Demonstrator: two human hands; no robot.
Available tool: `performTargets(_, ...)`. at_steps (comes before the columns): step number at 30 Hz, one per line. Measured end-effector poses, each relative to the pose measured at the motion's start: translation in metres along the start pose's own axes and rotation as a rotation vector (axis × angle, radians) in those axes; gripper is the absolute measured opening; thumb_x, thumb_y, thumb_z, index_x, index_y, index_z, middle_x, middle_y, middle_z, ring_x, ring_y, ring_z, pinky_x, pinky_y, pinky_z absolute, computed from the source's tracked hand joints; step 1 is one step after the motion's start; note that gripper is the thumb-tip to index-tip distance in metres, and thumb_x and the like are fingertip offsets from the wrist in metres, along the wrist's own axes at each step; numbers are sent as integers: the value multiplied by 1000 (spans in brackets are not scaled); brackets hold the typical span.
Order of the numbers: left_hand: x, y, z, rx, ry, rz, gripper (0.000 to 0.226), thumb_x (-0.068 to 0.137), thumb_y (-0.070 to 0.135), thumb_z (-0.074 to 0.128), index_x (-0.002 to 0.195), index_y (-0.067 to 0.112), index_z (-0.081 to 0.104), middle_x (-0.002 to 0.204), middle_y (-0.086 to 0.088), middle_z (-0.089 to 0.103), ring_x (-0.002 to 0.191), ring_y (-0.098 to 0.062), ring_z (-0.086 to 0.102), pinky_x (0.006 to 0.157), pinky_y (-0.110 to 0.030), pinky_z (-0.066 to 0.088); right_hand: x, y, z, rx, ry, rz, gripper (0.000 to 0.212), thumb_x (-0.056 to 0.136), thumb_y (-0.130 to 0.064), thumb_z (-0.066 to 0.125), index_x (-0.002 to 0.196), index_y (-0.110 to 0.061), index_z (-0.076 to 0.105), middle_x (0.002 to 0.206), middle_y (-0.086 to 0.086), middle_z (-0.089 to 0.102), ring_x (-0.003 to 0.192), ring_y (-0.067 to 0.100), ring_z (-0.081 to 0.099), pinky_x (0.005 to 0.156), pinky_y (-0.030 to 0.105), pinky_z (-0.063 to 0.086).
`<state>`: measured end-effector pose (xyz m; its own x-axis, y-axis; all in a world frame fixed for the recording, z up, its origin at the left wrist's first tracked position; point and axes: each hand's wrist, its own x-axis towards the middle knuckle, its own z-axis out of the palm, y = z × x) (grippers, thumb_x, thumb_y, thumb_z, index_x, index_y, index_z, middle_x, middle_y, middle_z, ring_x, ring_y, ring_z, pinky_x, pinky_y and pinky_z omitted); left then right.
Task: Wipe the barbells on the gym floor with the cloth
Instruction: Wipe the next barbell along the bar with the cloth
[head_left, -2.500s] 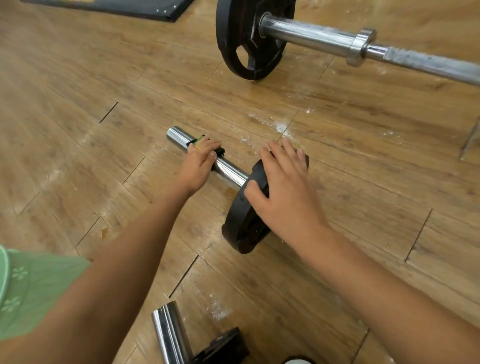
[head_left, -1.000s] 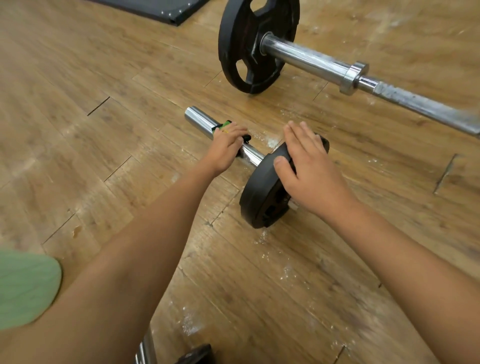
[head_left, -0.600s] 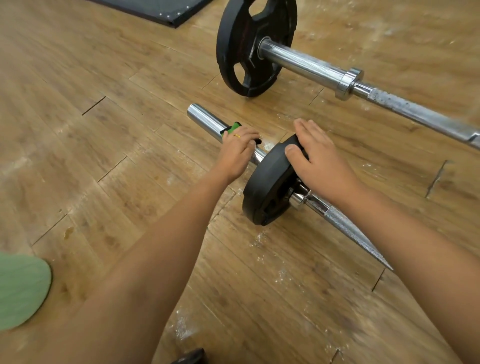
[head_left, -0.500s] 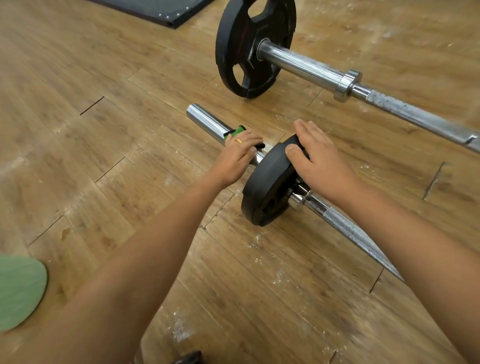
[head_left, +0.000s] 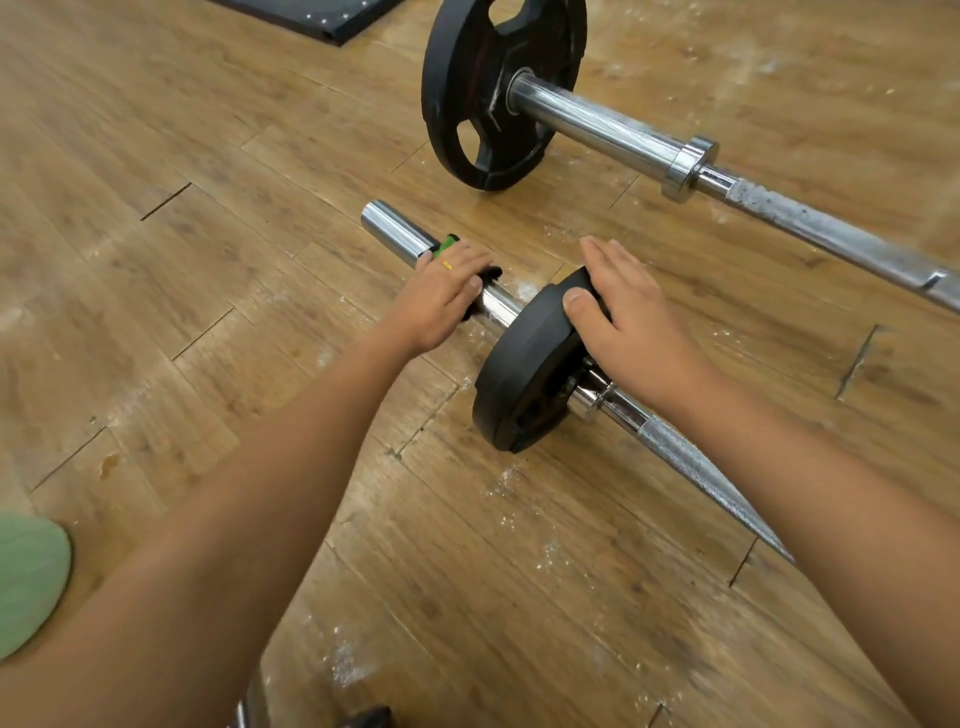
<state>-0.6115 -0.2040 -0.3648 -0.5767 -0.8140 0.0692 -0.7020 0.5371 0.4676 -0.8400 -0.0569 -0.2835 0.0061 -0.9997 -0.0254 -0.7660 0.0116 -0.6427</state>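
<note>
Now left fingers (head_left: 464, 279) round cloth (head_left: 447, 243), right hand (head_left: 629, 318) flat

A gym: plate-loaded barbells (head_left: 649, 143) lying on chalk-dusted wood floor (head_left: 156, 208).

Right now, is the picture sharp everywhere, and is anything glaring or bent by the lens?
Head view: sharp in the middle, around the left hand on the cloth and the right hand on the plate; smeared toward the edges, over the forearms and floor; glare streaks on the far bar; the lens bows the near bar toward the lower right.
</note>
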Motion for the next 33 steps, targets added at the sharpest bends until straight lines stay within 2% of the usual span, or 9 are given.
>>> performTargets(3,4,21,16,-58,127,-125,46,107,30,31,140,13,57,149,-1,51,150,-21,26,123,-54,11,1,2,0,4,8,7,60,108,-40,31,161,-17,15,168,-3,13,154,11,4,122,28,3)
performTargets(8,-7,21,20,-64,1,83,40,108,27,36,141,17,57,148,2,52,150,-18,26,123,-49,8,5,5,-2,15,13,7,59,108,-38,32,161,-17,17,168,-1,15,154,12,6,120,26,4)
performTargets(12,7,24,16,-73,52,-75,42,105,27,35,133,14,64,142,2,58,147,-19,32,122,-52,12,3,2,3,20,43,6,58,108,-36,31,161,-15,18,167,0,16,154,12,6,119,25,3)
performTargets(14,1,33,22,-86,87,-73,42,103,26,36,129,12,66,138,1,60,145,-19,34,123,-49,11,1,-1,5,18,67,9,58,108,-35,32,160,-13,19,167,2,17,154,14,6,122,28,4)
performTargets(18,-16,22,18,-69,5,48,39,106,26,38,137,16,60,146,1,54,149,-19,28,121,-46,10,-10,-9,12,-42,61,-37,61,107,-38,30,160,-11,17,167,4,16,155,15,5,127,38,5)
performTargets(22,-18,15,6,-118,74,-156,47,103,32,34,135,14,62,147,0,54,150,-21,26,121,-54,14,-24,-24,28,-69,93,-114,61,107,-36,34,160,-10,17,167,4,14,154,14,1,123,31,-4)
performTargets(25,-33,25,9,-89,61,-126,48,102,33,35,135,13,63,145,-1,56,150,-23,26,121,-54,14,-36,-31,38,-125,93,-156,62,107,-38,32,160,-11,15,168,4,12,155,13,-3,122,31,-9)
performTargets(30,-54,1,3,-21,-77,-27,55,104,49,34,146,20,52,153,4,48,152,-22,26,123,-55,17,-56,-50,59,-237,84,-227,65,103,-41,24,159,-7,21,167,9,15,155,21,2,125,40,-3)
performTargets(33,-74,3,-2,-61,-74,-36,53,103,46,39,149,20,50,156,4,44,153,-20,21,125,-53,13,-69,-62,78,-315,116,-271,63,103,-38,27,156,-3,28,166,12,20,155,24,8,125,42,1)
